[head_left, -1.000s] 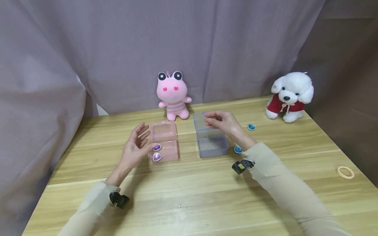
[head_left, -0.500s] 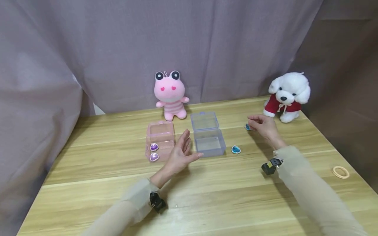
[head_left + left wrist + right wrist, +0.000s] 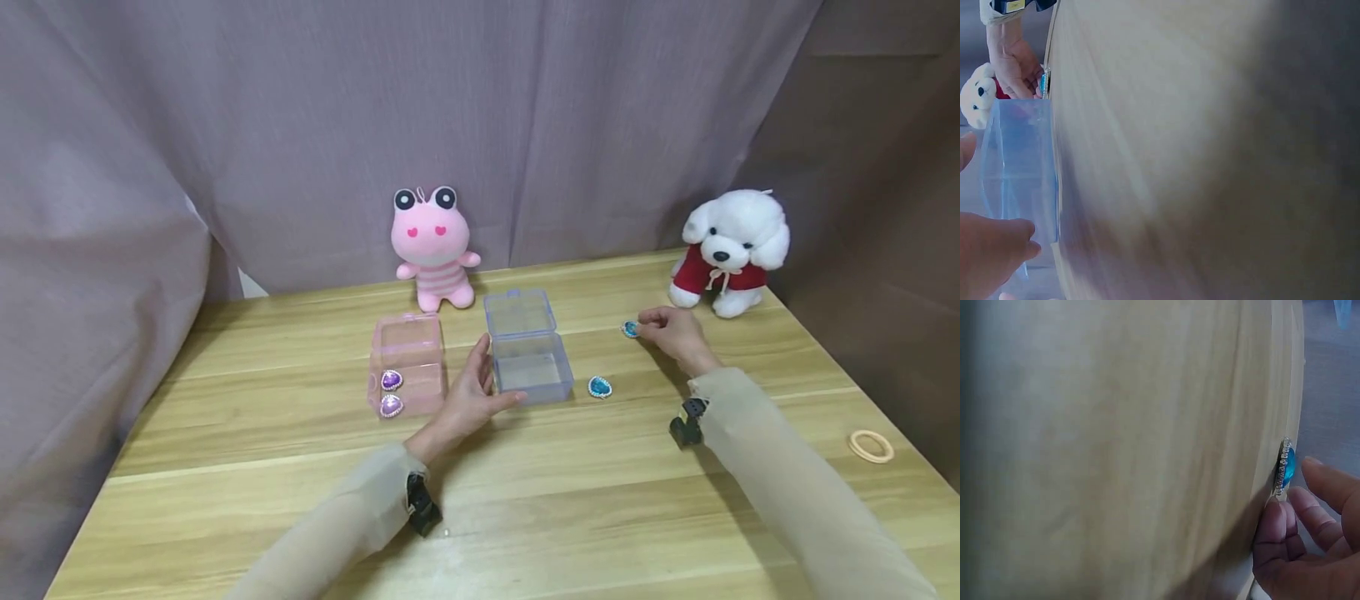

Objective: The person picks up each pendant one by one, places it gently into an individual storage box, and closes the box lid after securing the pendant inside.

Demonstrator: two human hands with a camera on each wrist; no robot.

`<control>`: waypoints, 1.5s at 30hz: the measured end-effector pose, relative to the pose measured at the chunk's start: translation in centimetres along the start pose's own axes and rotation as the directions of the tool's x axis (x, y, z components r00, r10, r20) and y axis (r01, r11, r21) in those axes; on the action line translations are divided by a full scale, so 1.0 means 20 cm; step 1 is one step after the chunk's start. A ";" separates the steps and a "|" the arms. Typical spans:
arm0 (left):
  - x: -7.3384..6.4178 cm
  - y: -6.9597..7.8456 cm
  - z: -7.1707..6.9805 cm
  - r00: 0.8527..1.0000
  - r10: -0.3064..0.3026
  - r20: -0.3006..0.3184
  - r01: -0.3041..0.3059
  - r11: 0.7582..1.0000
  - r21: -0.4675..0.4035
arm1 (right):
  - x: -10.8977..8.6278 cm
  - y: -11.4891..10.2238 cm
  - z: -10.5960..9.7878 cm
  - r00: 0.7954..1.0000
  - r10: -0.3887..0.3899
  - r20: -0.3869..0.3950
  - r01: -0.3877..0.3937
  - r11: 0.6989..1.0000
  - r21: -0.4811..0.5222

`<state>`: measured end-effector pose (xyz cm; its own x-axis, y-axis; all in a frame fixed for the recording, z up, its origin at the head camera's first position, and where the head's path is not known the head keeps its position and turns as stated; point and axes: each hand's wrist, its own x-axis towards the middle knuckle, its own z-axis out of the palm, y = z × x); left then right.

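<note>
My left hand (image 3: 471, 398) is at the left front corner of the clear blue box (image 3: 534, 388), fingers along its left side and thumb across its front. The box stands with its lid tipped back. At the right, my right hand (image 3: 677, 335) has its fingertips right at the edge of a blue heart gem with a beaded rim (image 3: 630, 330). In the right wrist view, the thumb and forefinger stand apart around the near end of this gem (image 3: 1289, 466). Another blue heart gem (image 3: 600, 387) lies just right of the box.
Left of the blue box is an open pink box (image 3: 427, 385), with two purple heart gems (image 3: 392, 380) at its left side. A pink plush toy (image 3: 433, 242) and a white plush dog (image 3: 738, 233) stand at the back. Pale rings (image 3: 871, 447) lie at the right.
My left hand has gone from the purple gems at the pink box to the blue box. My right hand has moved from above the blue box's lid rightward to the far blue gem.
</note>
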<state>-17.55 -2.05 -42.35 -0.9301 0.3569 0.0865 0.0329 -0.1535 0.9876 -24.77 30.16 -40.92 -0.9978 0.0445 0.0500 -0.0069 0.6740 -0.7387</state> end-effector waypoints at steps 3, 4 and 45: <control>0.01 0.00 0.01 1.000 -0.004 0.000 0.004 1.000 -0.006 | 0.01 -0.02 0.00 0.999 0.026 0.034 -0.025 0.999 -0.030; 0.01 0.00 0.01 1.000 -0.007 0.002 0.007 1.000 -0.009 | 0.01 -0.02 0.00 0.998 0.032 0.045 -0.030 0.999 -0.036; 0.02 0.02 0.02 0.995 -0.077 -0.064 0.079 0.996 0.033 | -0.09 -0.56 0.27 0.838 -0.211 0.504 -0.064 0.878 0.474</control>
<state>-17.73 -1.69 -41.88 -0.9513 0.3083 0.0018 -0.0286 -0.0940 0.9952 -23.28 18.61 -36.36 -0.8679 -0.4764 -0.1407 0.0260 0.2393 -0.9706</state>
